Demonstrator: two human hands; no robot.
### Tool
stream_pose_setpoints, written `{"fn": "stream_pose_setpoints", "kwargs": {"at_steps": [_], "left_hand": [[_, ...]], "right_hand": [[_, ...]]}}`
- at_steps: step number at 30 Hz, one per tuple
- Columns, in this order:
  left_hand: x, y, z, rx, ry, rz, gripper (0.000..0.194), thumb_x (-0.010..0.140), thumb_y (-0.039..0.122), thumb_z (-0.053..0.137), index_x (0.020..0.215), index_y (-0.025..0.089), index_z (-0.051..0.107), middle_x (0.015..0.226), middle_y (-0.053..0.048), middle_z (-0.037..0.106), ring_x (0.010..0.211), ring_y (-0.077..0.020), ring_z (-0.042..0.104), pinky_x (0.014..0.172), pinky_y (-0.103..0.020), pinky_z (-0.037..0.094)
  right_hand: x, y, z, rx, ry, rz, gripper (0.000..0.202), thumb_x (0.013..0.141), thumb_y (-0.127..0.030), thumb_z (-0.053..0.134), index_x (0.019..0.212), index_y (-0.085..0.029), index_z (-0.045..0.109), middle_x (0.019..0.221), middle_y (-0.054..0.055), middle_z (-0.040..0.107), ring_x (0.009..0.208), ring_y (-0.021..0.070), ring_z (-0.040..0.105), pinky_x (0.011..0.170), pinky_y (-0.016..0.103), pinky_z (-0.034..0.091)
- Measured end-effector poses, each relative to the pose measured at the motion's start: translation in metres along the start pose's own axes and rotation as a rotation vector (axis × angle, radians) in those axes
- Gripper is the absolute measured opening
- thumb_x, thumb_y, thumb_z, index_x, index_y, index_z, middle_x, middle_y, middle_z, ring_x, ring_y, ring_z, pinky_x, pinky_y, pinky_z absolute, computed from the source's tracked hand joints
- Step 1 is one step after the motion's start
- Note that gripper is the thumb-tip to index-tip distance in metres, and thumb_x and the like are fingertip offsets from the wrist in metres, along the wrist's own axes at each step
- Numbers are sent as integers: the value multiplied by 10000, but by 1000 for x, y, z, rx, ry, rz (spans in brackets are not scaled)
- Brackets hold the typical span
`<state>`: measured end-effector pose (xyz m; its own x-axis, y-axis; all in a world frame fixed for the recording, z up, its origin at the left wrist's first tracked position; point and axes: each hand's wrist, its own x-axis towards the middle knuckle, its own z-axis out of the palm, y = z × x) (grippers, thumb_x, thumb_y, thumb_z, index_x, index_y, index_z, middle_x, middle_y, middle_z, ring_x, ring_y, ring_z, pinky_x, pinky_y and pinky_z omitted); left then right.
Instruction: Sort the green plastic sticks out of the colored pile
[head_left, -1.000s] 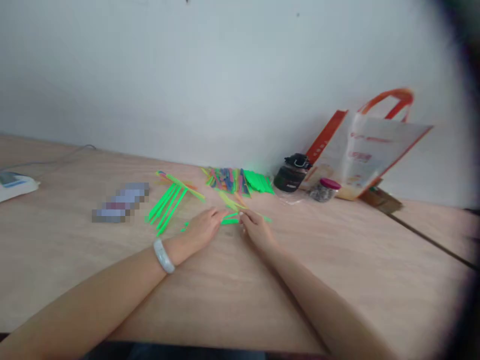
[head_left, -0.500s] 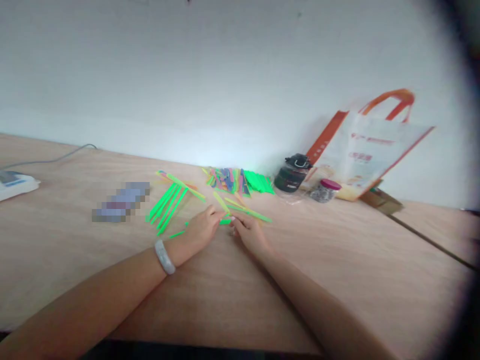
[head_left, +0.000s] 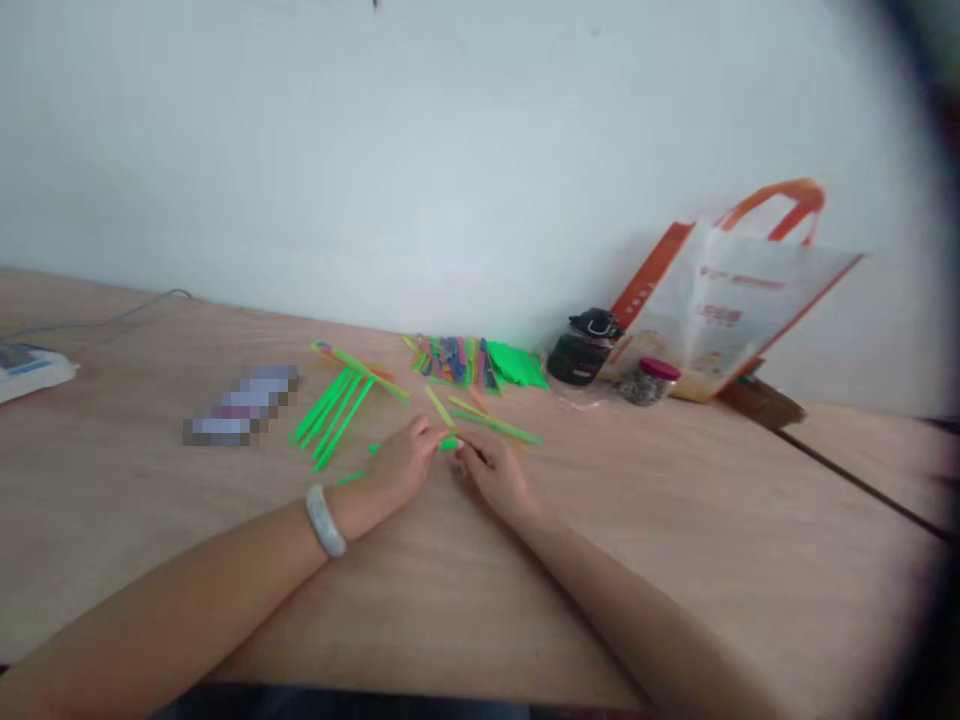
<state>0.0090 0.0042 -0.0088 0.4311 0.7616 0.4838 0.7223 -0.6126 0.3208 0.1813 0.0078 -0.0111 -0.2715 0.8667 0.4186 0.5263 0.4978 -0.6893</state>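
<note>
Both hands meet over the middle of the table, fingers pinched around a thin bright green strip (head_left: 449,444). My left hand (head_left: 405,458), with a pale bangle at its wrist, grips it from the left. From the right, my right hand (head_left: 501,474) closes on the same strip near its end; the fingertips hide part of it. A yellow strip (head_left: 440,408) slants down to the fingertips, and I cannot tell whether it is held too. Beyond the right hand lie yellow and green strips (head_left: 499,425). Several green strips (head_left: 334,415) are spread left of the left hand, with yellow and orange ones across their tops.
By the wall sit a pile of multicoloured strips (head_left: 454,360) and a green bundle (head_left: 517,362). Right of them stand a black bottle (head_left: 580,352), a red-lidded jar (head_left: 651,382) and a bag (head_left: 739,300). A blurred-out object (head_left: 241,405) and a white device (head_left: 34,370) lie left.
The hands have shifted very slightly, the right fingertips a little left and down along the green strip. The view has moved a touch; the other things stay put.
</note>
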Motion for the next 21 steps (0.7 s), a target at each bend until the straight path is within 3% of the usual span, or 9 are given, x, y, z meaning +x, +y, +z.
{"fn": "stream_pose_setpoints", "kwargs": {"at_steps": [6, 9, 13, 16, 21], "left_hand": [[3, 5, -16, 239, -114, -74, 185, 899, 197, 392, 922, 158, 571, 863, -76, 622, 812, -207, 591, 732, -324, 473], [5, -5, -33, 422, -80, -147, 198, 890, 195, 388, 918, 148, 579, 894, -103, 635, 867, -235, 596, 758, -339, 466], [9, -31, -47, 569, -82, -321, 244, 891, 218, 375, 934, 121, 594, 908, -139, 650, 887, -257, 613, 762, -350, 469], [12, -49, -49, 582, -124, -434, 272, 894, 253, 376, 964, 106, 594, 900, -154, 661, 855, -271, 631, 714, -355, 479], [14, -60, -49, 562, -125, -484, 317, 901, 322, 385, 945, 103, 609, 889, -166, 662, 858, -292, 632, 698, -363, 476]], "right_hand": [[5, 5, 3, -54, -25, -68, 322, 866, -299, 425, 1080, -231, 656, 1047, 57, 674, 952, 196, 606, 846, 341, 468], [12, 20, -8, -145, 110, -14, 340, 878, -350, 421, 1103, -212, 635, 1080, 79, 653, 974, 207, 592, 848, 344, 460], [19, 51, -38, -346, 260, 77, 307, 865, -309, 411, 988, -177, 660, 935, 88, 642, 863, 205, 585, 797, 342, 461], [19, 68, -52, -550, 231, 62, 259, 829, -238, 442, 944, -169, 664, 935, 99, 619, 920, 223, 551, 843, 360, 437], [17, 70, -48, -750, 78, 58, 234, 829, -230, 492, 977, -164, 661, 986, 113, 607, 970, 236, 512, 877, 352, 407]]}}
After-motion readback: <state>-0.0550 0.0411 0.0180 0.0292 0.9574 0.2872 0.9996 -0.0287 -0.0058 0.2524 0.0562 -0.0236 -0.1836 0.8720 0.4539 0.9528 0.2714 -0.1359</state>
